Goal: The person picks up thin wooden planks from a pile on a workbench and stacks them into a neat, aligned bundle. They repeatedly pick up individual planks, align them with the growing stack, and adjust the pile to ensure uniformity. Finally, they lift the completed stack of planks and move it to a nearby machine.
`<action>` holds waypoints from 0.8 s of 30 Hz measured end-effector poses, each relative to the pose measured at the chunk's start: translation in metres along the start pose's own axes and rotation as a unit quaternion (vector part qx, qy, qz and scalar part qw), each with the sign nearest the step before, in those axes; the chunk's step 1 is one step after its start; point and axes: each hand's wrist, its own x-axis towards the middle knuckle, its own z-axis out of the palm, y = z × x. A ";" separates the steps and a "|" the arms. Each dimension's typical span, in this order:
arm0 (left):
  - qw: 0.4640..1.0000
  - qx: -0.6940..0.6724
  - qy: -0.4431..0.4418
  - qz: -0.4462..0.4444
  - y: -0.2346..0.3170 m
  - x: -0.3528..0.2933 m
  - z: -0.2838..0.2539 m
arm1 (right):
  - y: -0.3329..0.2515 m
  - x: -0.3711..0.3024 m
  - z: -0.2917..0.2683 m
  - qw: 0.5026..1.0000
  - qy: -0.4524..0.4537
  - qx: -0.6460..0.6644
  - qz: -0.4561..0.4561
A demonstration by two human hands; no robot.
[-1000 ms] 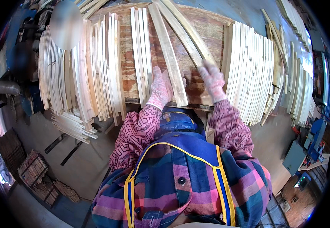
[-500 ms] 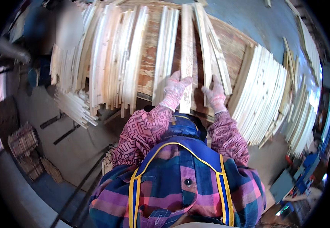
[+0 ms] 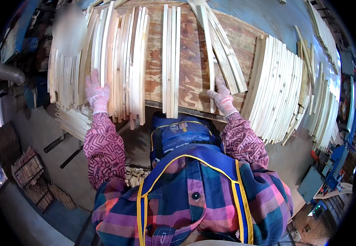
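Observation:
My left hand (image 3: 98, 93), in a pale pinkish work glove, is at the left group of wooden strips. Its thumb and fingers straddle a pale strip (image 3: 103, 55) on top of that group. Farther right, my gloved right hand (image 3: 224, 98) has its thumb over the near part of a narrow wooden strip (image 3: 207, 49), with the fingers along its right side. Two wider strips (image 3: 226, 55) lie slanted just beyond that hand. Between my hands, a small group of strips (image 3: 169, 61) lies lengthwise away from me.
Under the strips is a worn plywood tabletop (image 3: 194, 88). A tight row of pale strips (image 3: 274, 86) covers its right side. Bundled wood pieces (image 3: 27, 166) stand on the floor at left, and blue-grey machinery (image 3: 314, 182) at lower right. A blurred patch covers something at far left.
My left hand has swung left from the table's middle to the left group, and the board it held is gone from the middle. My right hand stays by the narrow strip.

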 end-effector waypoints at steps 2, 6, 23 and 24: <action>1.000 -0.011 -0.005 -0.018 0.008 0.012 -0.004 | 0.010 0.001 0.004 0.864 -0.047 0.468 0.181; 0.993 -0.082 -0.048 -0.074 0.009 0.028 -0.006 | 0.014 -0.001 0.008 0.683 -0.107 0.681 0.243; 0.994 -0.103 -0.017 0.021 -0.030 0.043 0.020 | -0.004 -0.011 0.010 0.657 -0.177 0.722 0.129; 0.995 -0.101 -0.009 0.026 -0.030 0.043 0.021 | -0.007 -0.011 0.010 0.665 -0.173 0.714 0.135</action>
